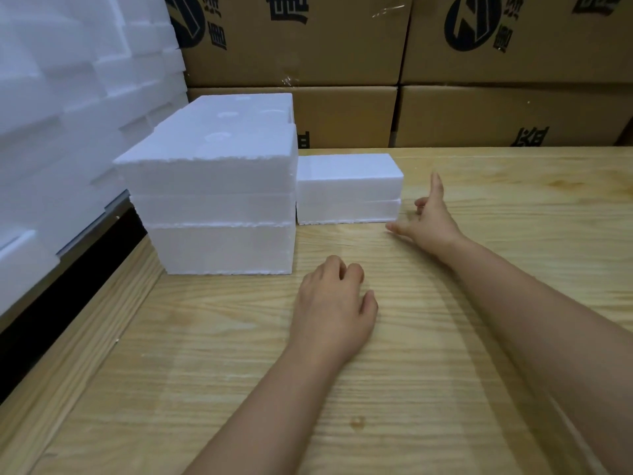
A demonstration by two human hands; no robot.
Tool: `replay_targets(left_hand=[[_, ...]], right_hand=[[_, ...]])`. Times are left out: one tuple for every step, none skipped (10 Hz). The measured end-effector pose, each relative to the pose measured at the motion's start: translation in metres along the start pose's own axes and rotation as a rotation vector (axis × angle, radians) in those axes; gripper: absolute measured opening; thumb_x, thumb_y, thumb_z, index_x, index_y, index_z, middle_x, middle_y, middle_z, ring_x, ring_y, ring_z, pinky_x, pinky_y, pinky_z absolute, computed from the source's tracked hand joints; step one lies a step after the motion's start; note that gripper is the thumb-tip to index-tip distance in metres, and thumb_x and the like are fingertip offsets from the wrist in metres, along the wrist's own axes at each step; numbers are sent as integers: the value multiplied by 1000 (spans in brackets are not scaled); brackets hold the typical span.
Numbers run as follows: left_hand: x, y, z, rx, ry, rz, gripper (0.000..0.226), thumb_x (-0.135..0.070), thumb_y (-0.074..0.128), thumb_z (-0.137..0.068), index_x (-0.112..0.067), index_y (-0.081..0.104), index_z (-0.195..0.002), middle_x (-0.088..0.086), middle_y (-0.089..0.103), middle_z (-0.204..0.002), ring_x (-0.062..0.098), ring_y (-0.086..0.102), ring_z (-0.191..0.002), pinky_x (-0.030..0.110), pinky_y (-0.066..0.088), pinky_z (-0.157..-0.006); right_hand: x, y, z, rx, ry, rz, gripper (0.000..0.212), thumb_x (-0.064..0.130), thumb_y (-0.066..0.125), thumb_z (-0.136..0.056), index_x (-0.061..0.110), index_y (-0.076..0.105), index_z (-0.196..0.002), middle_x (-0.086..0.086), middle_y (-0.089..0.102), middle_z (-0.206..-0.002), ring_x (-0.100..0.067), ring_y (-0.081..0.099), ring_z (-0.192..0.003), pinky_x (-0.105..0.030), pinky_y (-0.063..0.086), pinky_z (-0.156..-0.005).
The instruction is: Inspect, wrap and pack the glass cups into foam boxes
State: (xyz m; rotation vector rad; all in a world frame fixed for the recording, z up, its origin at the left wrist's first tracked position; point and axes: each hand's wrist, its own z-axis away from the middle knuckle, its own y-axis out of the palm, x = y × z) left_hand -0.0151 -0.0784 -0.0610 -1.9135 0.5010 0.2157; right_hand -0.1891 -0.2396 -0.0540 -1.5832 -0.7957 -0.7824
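Fingers [352, 270] of the left hand [334, 303]: loosely curled, released, grasping nothing. The hand lies palm down on the desk [376, 389], near the front right corner of the large foam stack [219, 207], apart from it.

Right hand [430, 222]: also released, grasping nothing. The index is straight and points away. The thumb stretches left, its tip just beside the lower front right corner of the small foam box [346, 186] (contact cannot be told). The other fingers are bent.

Small foam box: 2 white halves, one closed on the other, standing on the desk. Its left side is just beside the large foam stack.

Large foam stack: 3 white layers with round dimples on the top face, standing at the desk's left edge.

Left of the desk: piled loose foam pieces [68, 114].

Behind the desk: cardboard cartons [479, 108] with black print, in 2 visible rows.
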Motion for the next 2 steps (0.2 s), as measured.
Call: replay_targets(left_hand=[[-3, -9, 2, 39, 17, -23, 30, -32, 45, -96, -16, 59, -117, 1, 53, -114, 22, 52, -103, 29, 36, -90], [-12, -20, 21, 118, 86, -52, 33, -34, 40, -99, -21, 54, -126, -2, 51, -122, 19, 48, -112, 30, 36, -95]], right_hand=[[-3, -15, 34, -158, 3, -86, 70, 17, 74, -81, 15, 38, -141, -7, 53, -123, -18, 56, -103, -26, 42, -86], [-20, -43, 88, -282, -11, -168, 17, 7, 67, -86, 16, 64, -100, -10, 66, -102, -16, 60, -87, -27, 46, -80]])
